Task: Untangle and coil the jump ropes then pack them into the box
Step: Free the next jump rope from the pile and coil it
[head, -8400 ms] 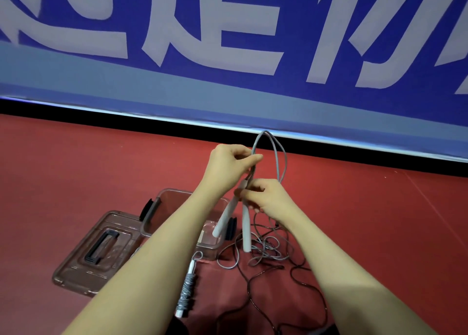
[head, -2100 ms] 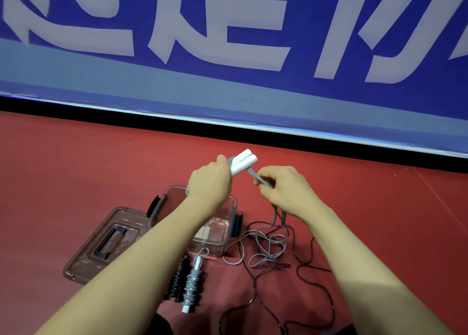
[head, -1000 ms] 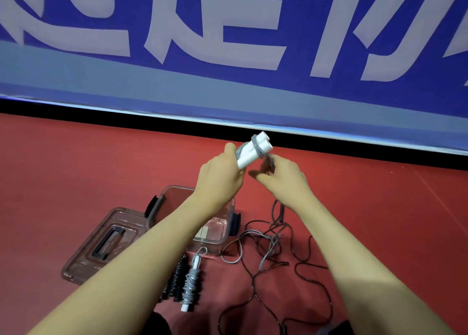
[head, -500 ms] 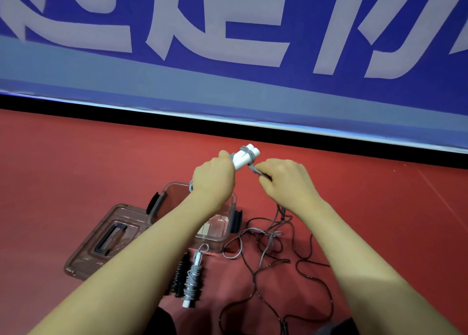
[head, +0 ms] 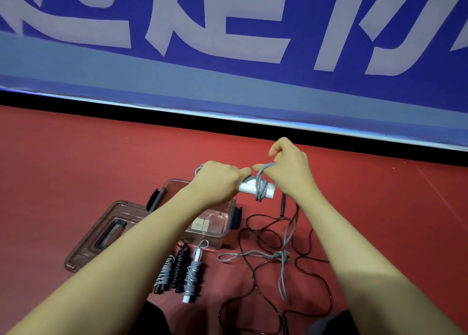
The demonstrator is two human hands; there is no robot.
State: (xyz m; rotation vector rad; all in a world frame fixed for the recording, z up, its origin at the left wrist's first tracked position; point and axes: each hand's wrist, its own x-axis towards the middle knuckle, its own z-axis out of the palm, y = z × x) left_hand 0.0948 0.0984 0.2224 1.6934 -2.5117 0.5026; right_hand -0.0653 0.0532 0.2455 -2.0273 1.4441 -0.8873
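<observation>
Above the clear plastic box (head: 222,229), the left hand (head: 217,182) grasps smooth white cylindrical handles (head: 268,191); the right hand (head: 288,170) pinches thin grey cord (head: 262,176) looped round them.

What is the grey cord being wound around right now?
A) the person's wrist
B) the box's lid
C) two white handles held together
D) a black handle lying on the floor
C: the left hand grips the two white handles side by side, and the right hand loops the grey cord around them.
</observation>
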